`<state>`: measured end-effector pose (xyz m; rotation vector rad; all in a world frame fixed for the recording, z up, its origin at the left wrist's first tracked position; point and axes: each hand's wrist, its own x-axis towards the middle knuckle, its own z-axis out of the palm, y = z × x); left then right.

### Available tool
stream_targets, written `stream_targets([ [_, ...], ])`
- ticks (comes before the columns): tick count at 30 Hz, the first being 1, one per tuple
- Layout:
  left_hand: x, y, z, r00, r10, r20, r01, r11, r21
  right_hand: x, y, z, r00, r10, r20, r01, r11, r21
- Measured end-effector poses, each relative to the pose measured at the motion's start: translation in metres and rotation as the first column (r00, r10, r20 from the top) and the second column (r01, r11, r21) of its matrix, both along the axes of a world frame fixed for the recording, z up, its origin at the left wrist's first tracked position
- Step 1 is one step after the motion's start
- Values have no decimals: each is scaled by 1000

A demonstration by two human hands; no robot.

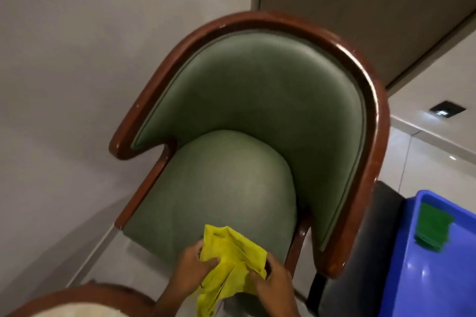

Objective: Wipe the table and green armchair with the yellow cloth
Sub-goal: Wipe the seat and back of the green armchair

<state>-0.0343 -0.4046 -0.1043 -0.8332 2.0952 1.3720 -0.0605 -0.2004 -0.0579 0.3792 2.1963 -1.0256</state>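
Both hands hold the crumpled yellow cloth (231, 262) just above the front edge of the seat: the left hand (192, 269) and the right hand (275, 282) each have their grip pinching a bunch of it. Beyond lies the green upholstered armchair with a glossy brown wooden frame (257, 100); its wiping looks barely begun, if at all. Whether the tabletop is done cannot be told. A blue plastic tray (438, 273) sits right. No writing is readable.

Blue bin (435, 265) cut by edge
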Motion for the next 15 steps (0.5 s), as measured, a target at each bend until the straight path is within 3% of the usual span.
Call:
stream_targets([
  [2,-30,-1,24,997,83,-3,-82,990,112,-30,4,41,986,19,-164,-21,1000,-14],
  [5,-93,22,66,987,104,-119,-70,963,262,-92,19,102,901,-39,-432,48,999,11],
  [8,-161,72,105,952,133,-275,-20,926,378,-159,46,152,713,-54,-699,140,988,66],
  [11,-217,123,143,915,153,-372,23,904,428,-229,74,188,560,-9,-828,229,963,145],
  [12,-232,132,155,900,99,-424,64,934,352,-250,80,196,524,30,-851,268,943,198],
  [13,-244,134,166,877,-42,-478,132,979,155,-268,86,199,500,108,-859,315,902,296],
  [14,-255,129,172,829,-209,-519,161,977,-136,-280,89,198,488,218,-845,368,826,426],
  [15,-265,117,175,749,-351,-562,112,903,-415,-288,89,194,483,311,-819,397,756,521],
])
